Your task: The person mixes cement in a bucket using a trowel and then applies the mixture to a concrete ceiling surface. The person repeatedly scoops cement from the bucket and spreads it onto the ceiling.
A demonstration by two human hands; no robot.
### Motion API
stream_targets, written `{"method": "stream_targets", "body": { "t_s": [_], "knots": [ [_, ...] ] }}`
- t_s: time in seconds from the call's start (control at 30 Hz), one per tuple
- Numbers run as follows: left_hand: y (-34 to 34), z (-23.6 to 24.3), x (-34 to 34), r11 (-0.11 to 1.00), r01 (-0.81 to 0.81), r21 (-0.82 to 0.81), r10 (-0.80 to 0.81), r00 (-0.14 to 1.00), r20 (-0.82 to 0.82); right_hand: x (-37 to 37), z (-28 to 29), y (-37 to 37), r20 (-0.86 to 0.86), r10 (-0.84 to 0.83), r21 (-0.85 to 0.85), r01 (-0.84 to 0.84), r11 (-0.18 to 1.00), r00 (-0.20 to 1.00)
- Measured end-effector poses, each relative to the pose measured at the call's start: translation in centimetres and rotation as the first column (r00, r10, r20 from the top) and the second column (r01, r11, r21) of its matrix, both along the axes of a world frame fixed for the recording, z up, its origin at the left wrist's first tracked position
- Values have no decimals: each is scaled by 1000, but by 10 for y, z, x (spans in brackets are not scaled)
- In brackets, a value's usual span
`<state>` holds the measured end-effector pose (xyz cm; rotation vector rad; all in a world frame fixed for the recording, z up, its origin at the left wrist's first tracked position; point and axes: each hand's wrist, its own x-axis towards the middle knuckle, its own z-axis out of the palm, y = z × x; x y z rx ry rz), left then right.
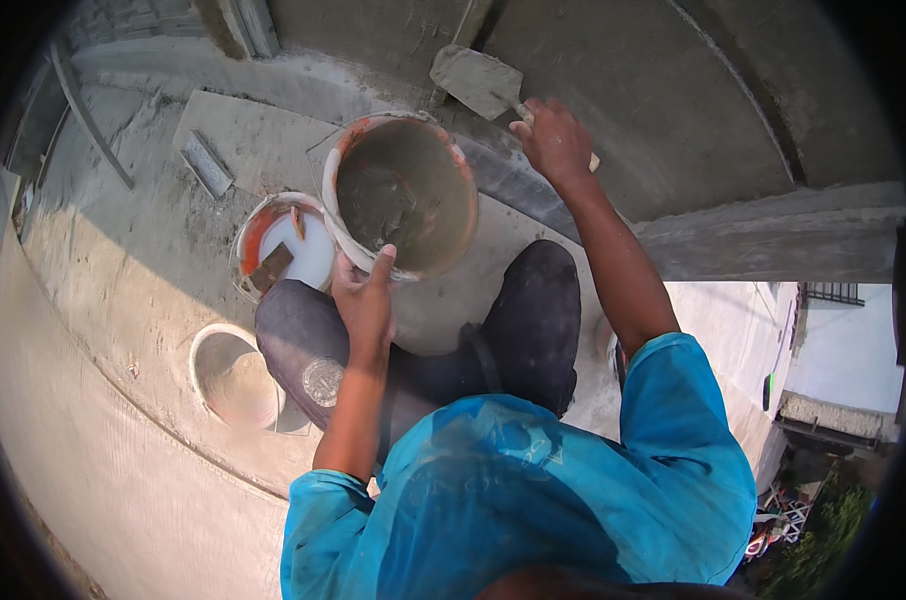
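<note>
With my right hand (558, 140) I grip the handle of a flat metal trowel (473, 78), its grey-coated blade held up at or near the grey rendered wall (623, 90). My left hand (363, 290) is closed on the near rim of a bucket (453, 200) of wet grey mortar, thumb over the edge. Behind that hand, to the left, stands a smaller bucket (313, 250) with milky liquid and a brown flat piece (271, 268) in it; part of it is hidden by my knee. My bent legs (528, 300) are in dark trousers below the mortar bucket.
A pale bucket (235, 380) with grey residue stands at lower left on the concrete floor (113, 260). A narrow metal piece (209, 165) lies on a board (238, 120) at upper left. A ledge (753, 260) runs along the wall's foot. Greenery (823, 530) shows at lower right.
</note>
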<state>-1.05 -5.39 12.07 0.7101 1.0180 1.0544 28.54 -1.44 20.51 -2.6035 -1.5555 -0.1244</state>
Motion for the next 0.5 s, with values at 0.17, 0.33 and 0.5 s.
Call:
{"method": "stream_targets", "body": {
  "t_s": [0.17, 0.33, 0.5],
  "knots": [
    [0, 0, -1, 1000, -19, -16, 20, 999, 44, -9, 38, -8, 34, -51, 172, 45, 984, 998],
    [5, 4, -2, 999, 29, -15, -28, 998, 51, 2, 89, -5, 108, -43, 373, 0, 928, 993],
    [10, 10, -3, 997, 69, 20, -70, 995, 64, -1, 120, -28, 134, 36, 353, -81, 932, 990]
  ]
}}
